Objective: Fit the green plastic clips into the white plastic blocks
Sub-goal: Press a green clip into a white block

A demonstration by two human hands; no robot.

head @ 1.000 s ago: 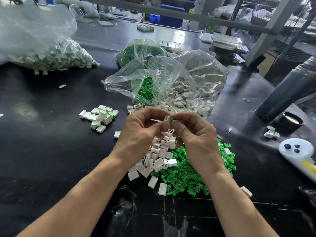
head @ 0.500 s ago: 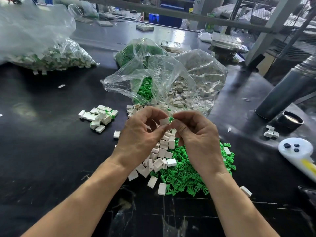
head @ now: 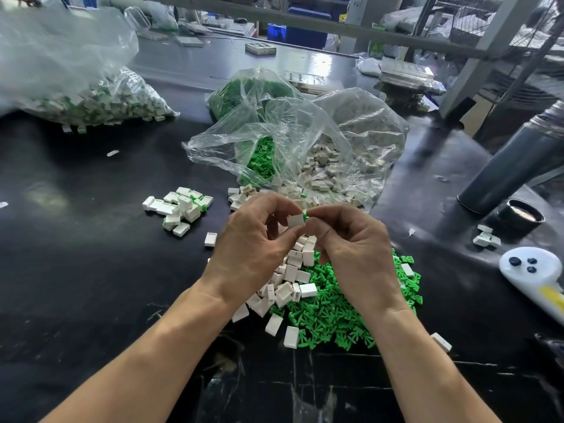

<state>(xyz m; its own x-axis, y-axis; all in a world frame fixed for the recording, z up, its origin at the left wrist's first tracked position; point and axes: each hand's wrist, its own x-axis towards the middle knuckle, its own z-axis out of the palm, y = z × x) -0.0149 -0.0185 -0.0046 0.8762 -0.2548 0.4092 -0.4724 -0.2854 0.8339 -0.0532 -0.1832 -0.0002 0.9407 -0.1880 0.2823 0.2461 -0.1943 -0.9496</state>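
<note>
My left hand [head: 253,248] pinches a small white block [head: 295,220] above the piles. My right hand [head: 354,248] pinches a green clip [head: 305,215] that sits against the block's right end, with only a sliver of green showing. Below my hands lie a heap of loose white blocks [head: 290,279] and, to its right, a heap of green clips [head: 338,312]. A small pile of blocks with green clips in them [head: 180,209] sits to the left on the black table [head: 91,270].
Open clear bags of green clips [head: 259,160] and white blocks [head: 335,160] lie behind my hands. A big bag of fitted blocks [head: 91,102] is at far left. A grey cylinder [head: 512,160], a black cap [head: 525,215] and a white tool [head: 531,270] stand at right.
The green clip has gone further into the white block's end, so less green shows. Both hands stay together above the piles, shifted only slightly.
</note>
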